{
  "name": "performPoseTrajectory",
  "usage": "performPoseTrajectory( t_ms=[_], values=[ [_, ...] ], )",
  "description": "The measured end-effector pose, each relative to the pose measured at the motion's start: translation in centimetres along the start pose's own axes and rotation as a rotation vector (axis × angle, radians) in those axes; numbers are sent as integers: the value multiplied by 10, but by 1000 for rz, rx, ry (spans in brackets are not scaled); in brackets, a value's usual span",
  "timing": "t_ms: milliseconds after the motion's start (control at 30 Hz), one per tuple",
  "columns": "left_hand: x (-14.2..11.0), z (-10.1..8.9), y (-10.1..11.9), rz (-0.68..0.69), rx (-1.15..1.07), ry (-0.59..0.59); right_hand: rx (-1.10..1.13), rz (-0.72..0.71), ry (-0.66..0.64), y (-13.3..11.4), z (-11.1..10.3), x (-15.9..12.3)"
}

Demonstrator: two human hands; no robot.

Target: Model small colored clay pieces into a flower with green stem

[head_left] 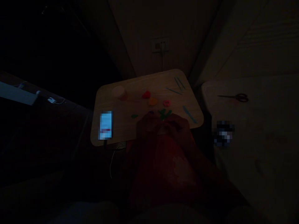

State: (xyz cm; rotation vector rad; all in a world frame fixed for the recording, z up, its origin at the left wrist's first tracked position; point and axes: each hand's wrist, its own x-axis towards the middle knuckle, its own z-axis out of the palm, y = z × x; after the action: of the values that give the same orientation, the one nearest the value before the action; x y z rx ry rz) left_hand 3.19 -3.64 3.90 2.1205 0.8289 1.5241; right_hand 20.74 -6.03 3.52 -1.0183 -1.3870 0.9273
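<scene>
The room is very dark. My left hand (146,126) and my right hand (178,127) meet at the near edge of a small wooden table (130,90), fingers drawn together around a green clay piece (164,114); what each finger grips is hard to make out. Just beyond them lie a red clay lump (146,94), an orange lump (153,101), a pink ring-shaped piece (166,103) and a small green bit (134,116). Thin blue-green modelling sticks (178,84) lie at the table's far right, and another tool (189,114) lies near my right hand.
A lit phone (106,125) lies on the table's near-left corner with a cable hanging below. A small tub (119,92) stands at the far left. Scissors (235,97) rest on a pale surface to the right. A wall socket (160,45) is behind the table.
</scene>
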Motion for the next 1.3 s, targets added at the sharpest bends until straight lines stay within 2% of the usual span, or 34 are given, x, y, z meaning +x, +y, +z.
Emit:
performPoseTrajectory(
  t_ms=[133, 333, 500, 667, 767, 867, 1100, 1300],
  values=[
    [-4, 1, 0, 14, 40, -84, -45, -56, -23, -3, -1, 2],
    [-11, 5, 2, -93, 12, -135, -56, -54, -114, -6, -2, 4],
    [-9, 2, 6, -140, 22, -177, -62, -55, -164, -11, -7, 4],
    [-6, 1, 1, -122, 11, -64, -8, -23, -72, -5, -7, 3],
    [-5, 4, 0, -168, -11, 19, 61, 33, 1, 0, -6, 2],
    [-5, 7, 2, -234, -89, 78, 146, 130, 0, 0, -3, 0],
    [-4, 11, 5, -336, -264, 116, 264, 293, 52, -2, 2, -1],
    [-5, 12, 2, -375, -324, 122, 293, 349, 56, 1, 3, 1]
  ],
)
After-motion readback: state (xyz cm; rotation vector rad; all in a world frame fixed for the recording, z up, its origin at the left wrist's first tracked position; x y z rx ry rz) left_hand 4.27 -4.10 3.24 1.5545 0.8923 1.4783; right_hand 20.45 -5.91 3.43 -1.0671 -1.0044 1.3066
